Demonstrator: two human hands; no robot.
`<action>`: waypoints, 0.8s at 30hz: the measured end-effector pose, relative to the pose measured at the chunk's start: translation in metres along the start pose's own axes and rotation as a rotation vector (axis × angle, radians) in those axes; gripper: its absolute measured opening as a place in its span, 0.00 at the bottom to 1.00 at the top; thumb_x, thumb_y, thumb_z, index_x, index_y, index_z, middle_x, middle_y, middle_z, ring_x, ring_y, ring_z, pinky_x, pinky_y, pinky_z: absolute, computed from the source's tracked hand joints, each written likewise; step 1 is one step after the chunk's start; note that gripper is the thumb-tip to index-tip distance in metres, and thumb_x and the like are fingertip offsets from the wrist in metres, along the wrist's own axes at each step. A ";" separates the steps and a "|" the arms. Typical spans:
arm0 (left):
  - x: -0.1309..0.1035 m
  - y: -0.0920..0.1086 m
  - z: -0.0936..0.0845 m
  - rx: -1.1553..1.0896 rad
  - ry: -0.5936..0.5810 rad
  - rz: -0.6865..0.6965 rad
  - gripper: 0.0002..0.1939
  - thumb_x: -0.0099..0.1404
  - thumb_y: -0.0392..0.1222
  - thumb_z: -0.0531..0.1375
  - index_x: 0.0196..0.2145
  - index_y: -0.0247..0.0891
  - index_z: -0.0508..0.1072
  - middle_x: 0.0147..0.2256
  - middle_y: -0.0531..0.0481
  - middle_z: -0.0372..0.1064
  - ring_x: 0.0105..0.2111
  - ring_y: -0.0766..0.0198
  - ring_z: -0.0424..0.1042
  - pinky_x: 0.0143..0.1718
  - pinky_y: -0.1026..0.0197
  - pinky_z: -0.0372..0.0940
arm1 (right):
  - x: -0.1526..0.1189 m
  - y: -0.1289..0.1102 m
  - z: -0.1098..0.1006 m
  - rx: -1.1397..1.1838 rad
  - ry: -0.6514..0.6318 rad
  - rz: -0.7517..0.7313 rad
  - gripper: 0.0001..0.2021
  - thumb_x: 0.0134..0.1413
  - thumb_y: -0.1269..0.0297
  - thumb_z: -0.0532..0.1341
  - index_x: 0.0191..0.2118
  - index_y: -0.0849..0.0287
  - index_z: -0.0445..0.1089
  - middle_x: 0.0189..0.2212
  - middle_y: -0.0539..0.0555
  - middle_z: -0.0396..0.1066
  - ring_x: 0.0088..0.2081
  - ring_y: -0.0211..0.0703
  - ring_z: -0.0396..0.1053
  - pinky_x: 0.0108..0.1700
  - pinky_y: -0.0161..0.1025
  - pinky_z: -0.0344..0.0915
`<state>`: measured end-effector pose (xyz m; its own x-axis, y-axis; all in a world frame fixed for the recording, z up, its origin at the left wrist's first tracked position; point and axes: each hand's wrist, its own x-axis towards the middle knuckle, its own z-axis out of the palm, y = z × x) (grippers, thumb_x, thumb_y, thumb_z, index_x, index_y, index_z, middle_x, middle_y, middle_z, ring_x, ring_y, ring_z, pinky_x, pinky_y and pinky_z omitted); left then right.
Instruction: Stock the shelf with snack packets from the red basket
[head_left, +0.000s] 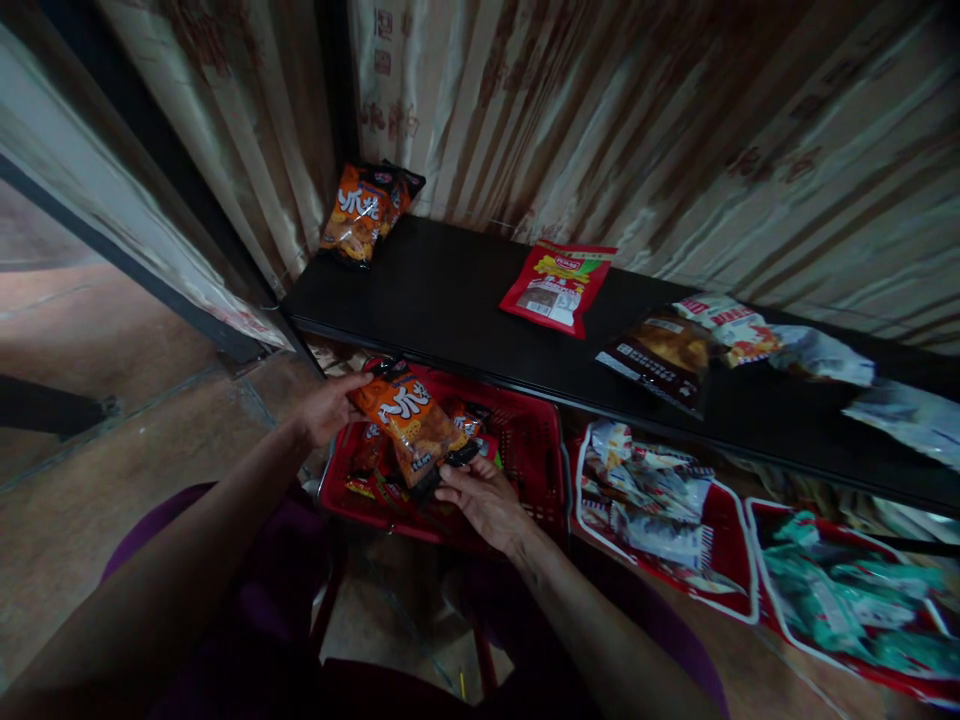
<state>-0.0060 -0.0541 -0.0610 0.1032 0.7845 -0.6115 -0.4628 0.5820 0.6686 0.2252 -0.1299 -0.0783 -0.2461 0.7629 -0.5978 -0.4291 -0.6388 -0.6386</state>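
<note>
An orange and black snack bag (415, 425) is stretched between my two hands above a red basket (536, 440). My left hand (334, 408) pinches its upper left corner, while my right hand (484, 497) grips the lower black edge. Below the bag, the basket holds more orange packets and some red ones, partly hidden by the bag and my hands. On the left end of the black shelf (442, 275), similar orange snack bags (364, 215) lean against the curtain. A red snack packet (559, 287) lies flat farther right on the shelf.
Along the shelf's right part lie a dark brown packet (660, 355), a white and red packet (731, 325) and pale packets (907, 415). Below stand a red basket of white packets (664, 500) and another of green packets (847, 590). A patterned curtain (600, 130) hangs behind.
</note>
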 end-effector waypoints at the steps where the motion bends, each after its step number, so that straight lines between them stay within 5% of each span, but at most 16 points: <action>1: 0.000 0.000 0.000 0.003 0.004 0.011 0.03 0.58 0.33 0.59 0.30 0.34 0.74 0.27 0.48 0.75 0.26 0.63 0.74 0.28 0.62 0.71 | -0.001 0.000 0.000 -0.007 -0.003 0.008 0.15 0.28 0.66 0.75 0.27 0.59 0.71 0.23 0.44 0.71 0.26 0.33 0.70 0.29 0.33 0.71; 12: -0.002 -0.026 -0.029 0.074 0.070 -0.051 0.07 0.53 0.32 0.66 0.30 0.35 0.72 0.31 0.48 0.75 0.28 0.62 0.75 0.31 0.58 0.72 | 0.000 0.011 -0.005 -0.472 -0.072 -0.215 0.12 0.39 0.58 0.69 0.31 0.57 0.71 0.25 0.47 0.72 0.24 0.36 0.67 0.31 0.37 0.67; 18: -0.003 -0.039 -0.026 0.052 0.072 -0.154 0.06 0.57 0.32 0.62 0.35 0.36 0.72 0.31 0.46 0.74 0.30 0.62 0.74 0.35 0.57 0.71 | 0.000 0.018 -0.006 -1.061 -0.097 -0.593 0.02 0.49 0.67 0.59 0.30 0.55 0.69 0.25 0.49 0.69 0.27 0.39 0.65 0.32 0.36 0.63; 20: -0.003 -0.040 -0.022 -0.003 0.059 -0.183 0.04 0.62 0.36 0.58 0.36 0.36 0.71 0.31 0.46 0.73 0.30 0.62 0.74 0.35 0.58 0.70 | -0.001 0.018 -0.005 -1.285 -0.138 -0.739 0.05 0.49 0.72 0.57 0.28 0.56 0.68 0.25 0.51 0.68 0.27 0.40 0.65 0.31 0.36 0.62; 24: -0.004 -0.036 -0.013 -0.114 -0.040 -0.216 0.16 0.64 0.51 0.54 0.38 0.35 0.72 0.33 0.44 0.73 0.32 0.59 0.74 0.38 0.55 0.69 | 0.000 0.017 -0.002 -1.557 -0.206 -0.915 0.10 0.49 0.77 0.54 0.35 0.56 0.69 0.33 0.55 0.71 0.35 0.43 0.68 0.37 0.37 0.65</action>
<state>-0.0013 -0.0804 -0.0881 0.2441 0.6537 -0.7163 -0.5222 0.7110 0.4709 0.2196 -0.1413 -0.0901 -0.5690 0.8088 0.1483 0.6081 0.5353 -0.5862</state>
